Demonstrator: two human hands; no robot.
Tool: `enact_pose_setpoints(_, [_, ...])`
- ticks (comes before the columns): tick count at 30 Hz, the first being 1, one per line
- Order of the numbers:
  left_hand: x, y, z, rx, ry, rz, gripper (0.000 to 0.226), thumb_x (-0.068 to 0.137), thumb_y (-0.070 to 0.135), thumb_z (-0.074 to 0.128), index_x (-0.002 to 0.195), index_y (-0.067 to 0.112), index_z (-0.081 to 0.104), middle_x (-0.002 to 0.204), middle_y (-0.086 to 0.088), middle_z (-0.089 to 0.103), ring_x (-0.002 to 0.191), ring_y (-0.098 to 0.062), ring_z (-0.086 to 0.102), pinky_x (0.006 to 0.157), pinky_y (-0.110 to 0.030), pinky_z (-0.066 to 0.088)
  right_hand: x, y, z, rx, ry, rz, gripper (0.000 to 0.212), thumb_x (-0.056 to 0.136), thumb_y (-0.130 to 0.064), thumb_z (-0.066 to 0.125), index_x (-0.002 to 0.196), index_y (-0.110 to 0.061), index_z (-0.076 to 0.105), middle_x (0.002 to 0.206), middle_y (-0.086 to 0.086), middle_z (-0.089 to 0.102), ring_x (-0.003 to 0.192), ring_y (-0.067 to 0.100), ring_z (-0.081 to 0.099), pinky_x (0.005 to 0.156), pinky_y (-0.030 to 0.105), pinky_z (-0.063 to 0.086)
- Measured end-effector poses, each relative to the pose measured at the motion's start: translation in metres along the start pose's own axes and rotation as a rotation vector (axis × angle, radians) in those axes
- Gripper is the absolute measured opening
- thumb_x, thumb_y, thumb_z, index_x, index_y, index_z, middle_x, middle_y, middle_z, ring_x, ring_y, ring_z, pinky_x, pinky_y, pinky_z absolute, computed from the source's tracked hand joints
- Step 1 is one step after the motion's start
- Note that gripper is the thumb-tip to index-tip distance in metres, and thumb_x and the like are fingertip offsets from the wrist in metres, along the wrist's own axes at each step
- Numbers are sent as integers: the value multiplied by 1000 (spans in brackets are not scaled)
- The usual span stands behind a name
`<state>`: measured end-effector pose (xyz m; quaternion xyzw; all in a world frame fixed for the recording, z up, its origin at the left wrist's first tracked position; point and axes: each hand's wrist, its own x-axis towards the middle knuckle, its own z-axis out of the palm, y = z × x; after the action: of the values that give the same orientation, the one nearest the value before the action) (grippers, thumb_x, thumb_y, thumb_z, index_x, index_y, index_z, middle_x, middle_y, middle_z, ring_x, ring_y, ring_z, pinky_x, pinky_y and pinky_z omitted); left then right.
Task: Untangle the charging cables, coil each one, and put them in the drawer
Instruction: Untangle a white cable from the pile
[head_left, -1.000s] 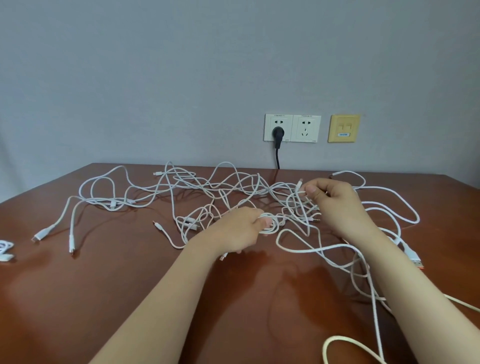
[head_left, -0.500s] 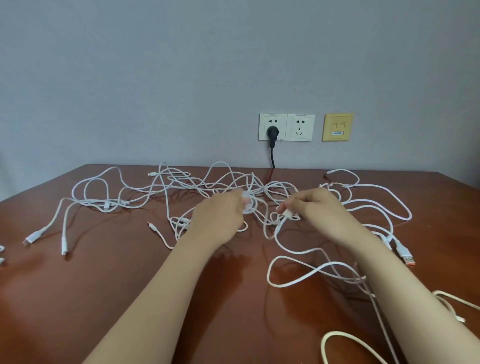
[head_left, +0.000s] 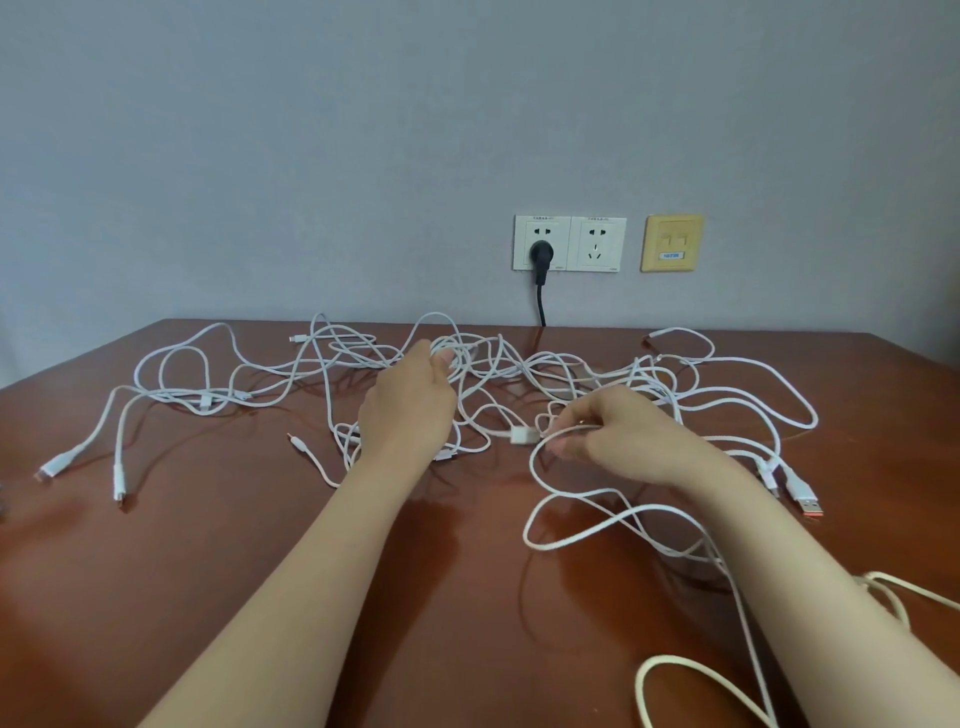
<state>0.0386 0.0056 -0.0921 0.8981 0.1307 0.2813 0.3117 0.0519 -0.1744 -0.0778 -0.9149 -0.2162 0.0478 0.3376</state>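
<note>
The white cables (head_left: 483, 358) lie in a big tangle over the whole far half of the bench (head_left: 156, 597), almost up to the wall (head_left: 311, 156). A hand going there would bump into loops. The near left side is open wood with room to pass. On the near right, loose loops (head_left: 543, 547) and a cream cable (head_left: 670, 659) lie in the way. A black cord (head_left: 542, 301) hangs down the wall behind the tangle.
</note>
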Motion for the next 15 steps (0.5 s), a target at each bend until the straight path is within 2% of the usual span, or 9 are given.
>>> enact_pose_setpoints(2, [3,-2,0,-52,27,-61,29,101,27,31,106,10,55,112,-16,61,106,-37,52,78,-36,35,-3,-5,-2,4,-3,6,17,84,-31,64,71,-24,72,68,-15,64,79,8,58,67,21,39])
enact_pose_setpoints(3, [4,-3,-1,-81,32,-82,31,101,27,32,107,9,56,113,-17,61,106,-37,52,79,-36,35,-5,-8,-3,-10,-18,24,29,86,-41,60,67,-23,72,58,-17,59,71,6,55,63,20,36])
enact_pose_setpoints(5, [4,-3,-1,-124,19,-74,27,101,26,33,96,10,54,113,-16,61,101,-33,52,77,-35,34,-8,-13,-2,-87,1,76,52,86,-56,51,54,-19,67,47,-12,47,59,5,46,59,22,33])
enact_pose_setpoints(7, [0,2,-1,-117,-25,-22,25,101,26,33,87,12,49,109,-15,61,98,-32,52,75,-35,34,-5,-11,5,-220,152,74,52,86,-54,55,49,-17,57,52,-4,47,60,14,47,56,27,33])
enact_pose_setpoints(8, [-2,5,0,-99,-49,7,25,101,27,34,88,12,49,106,-15,62,100,-33,53,76,-36,35,-2,-8,8,-269,281,32,42,86,-46,59,56,-16,58,61,0,53,66,18,50,57,29,34])
enact_pose_setpoints(10, [-6,11,3,-80,-94,61,27,101,28,34,82,16,49,105,-15,62,102,-34,53,75,-35,35,3,-4,11,-241,533,-119,15,84,-28,62,89,-13,64,93,5,59,86,23,54,70,29,37])
enact_pose_setpoints(11, [-8,14,4,-93,-116,91,28,101,27,35,76,19,46,102,-13,63,100,-33,54,73,-34,33,4,-4,12,-198,599,-212,21,85,-23,60,103,-12,62,105,7,57,94,23,53,76,26,35])
enact_pose_setpoints(13, [-12,19,7,-180,-175,166,28,100,26,37,74,22,47,79,-3,60,85,-26,56,66,-32,33,5,-8,15,-141,609,-380,32,92,-22,52,120,-9,56,117,9,54,106,23,51,82,20,31])
enact_pose_setpoints(15, [-17,26,8,-314,-268,218,30,100,24,37,73,25,50,55,9,48,55,-9,53,53,-27,35,4,-11,20,-121,524,-453,40,96,-27,38,129,-8,50,124,10,54,113,23,50,88,19,30])
